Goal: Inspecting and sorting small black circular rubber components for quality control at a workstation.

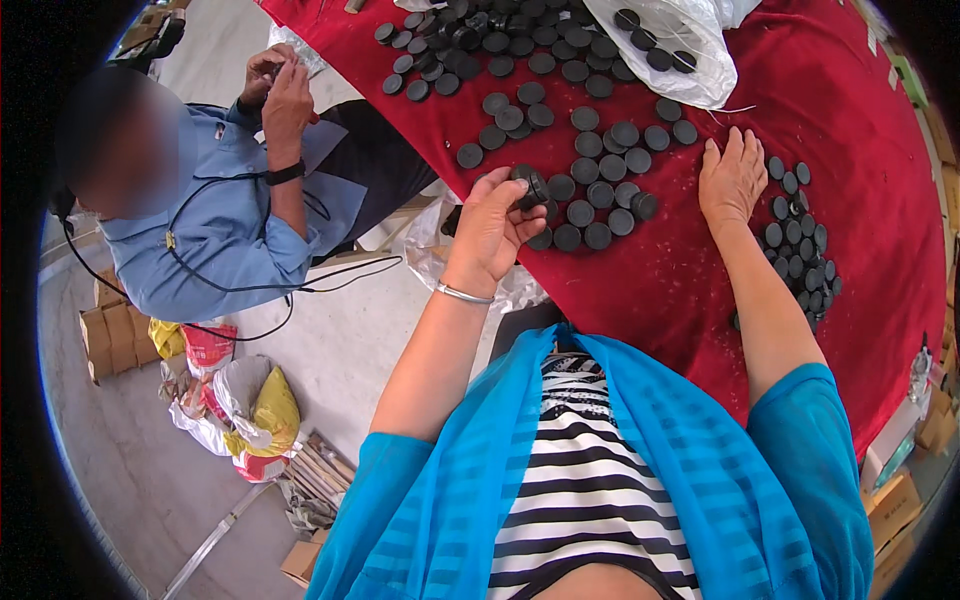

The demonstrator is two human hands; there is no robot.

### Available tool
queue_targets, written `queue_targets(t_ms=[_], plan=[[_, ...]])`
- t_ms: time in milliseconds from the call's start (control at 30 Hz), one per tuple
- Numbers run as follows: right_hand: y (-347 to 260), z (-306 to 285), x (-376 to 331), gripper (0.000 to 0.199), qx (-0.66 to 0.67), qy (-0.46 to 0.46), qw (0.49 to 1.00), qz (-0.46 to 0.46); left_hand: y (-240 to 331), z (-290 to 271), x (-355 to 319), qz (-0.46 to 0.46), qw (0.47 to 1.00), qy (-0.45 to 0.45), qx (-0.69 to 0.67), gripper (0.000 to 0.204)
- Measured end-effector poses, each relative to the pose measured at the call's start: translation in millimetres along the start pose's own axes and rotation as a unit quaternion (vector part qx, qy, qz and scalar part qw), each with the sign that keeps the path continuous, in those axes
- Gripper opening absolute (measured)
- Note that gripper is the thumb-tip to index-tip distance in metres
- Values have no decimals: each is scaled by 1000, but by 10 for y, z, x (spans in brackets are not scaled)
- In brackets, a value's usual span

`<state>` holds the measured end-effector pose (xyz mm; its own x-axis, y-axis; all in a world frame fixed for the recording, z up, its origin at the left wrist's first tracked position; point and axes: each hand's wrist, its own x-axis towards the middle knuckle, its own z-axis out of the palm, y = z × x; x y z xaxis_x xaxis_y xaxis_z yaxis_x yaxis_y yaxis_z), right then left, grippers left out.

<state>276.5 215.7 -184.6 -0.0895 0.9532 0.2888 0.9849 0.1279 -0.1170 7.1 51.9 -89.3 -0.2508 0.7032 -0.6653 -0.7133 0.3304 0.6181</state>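
Note:
My left hand (490, 222) is closed around a round black cap (530, 187) above the left edge of the red cloth (650, 290); whether it is one cap or two together I cannot tell. My right hand (733, 180) rests on the cloth, fingers stretched forward, with nothing seen in it. Between the hands lie several loose black discs (587, 145), mostly flat. To the right of my right hand is another group of small black discs (795, 240), crowded together toward its near end.
A larger heap of black discs (500, 42) lies at the far side, beside a white plastic bag (705, 75) with a few discs on it. At the left sits a person in a blue shirt (215, 220), hands raised together. Sacks (270, 410) and cardboard boxes (120, 335) stand on the floor.

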Motion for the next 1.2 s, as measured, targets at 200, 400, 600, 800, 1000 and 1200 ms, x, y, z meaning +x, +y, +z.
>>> queue_targets(t_ms=[200,400,600,800,1000,1200], plan=[[-7,-16,16,53,5,-15,1000,7,95,24,-107,-16,997,-79,-16,32],[-6,-53,21,53,3,-19,1000,9,251,146,-330,-74,977,-154,-130,31],[127,-123,113,51,93,-35,995,30,398,220,-692,-84,970,-159,-161,29],[-395,-1147,-90,31,528,-88,839,98,389,201,-855,-74,969,-152,-179,28],[-1214,-2077,-742,45,609,-166,756,-174,276,309,-987,-78,972,-164,-149,22],[-1186,-2135,-835,34,601,-180,755,-192,197,299,-1181,-33,978,-167,-122,18]])
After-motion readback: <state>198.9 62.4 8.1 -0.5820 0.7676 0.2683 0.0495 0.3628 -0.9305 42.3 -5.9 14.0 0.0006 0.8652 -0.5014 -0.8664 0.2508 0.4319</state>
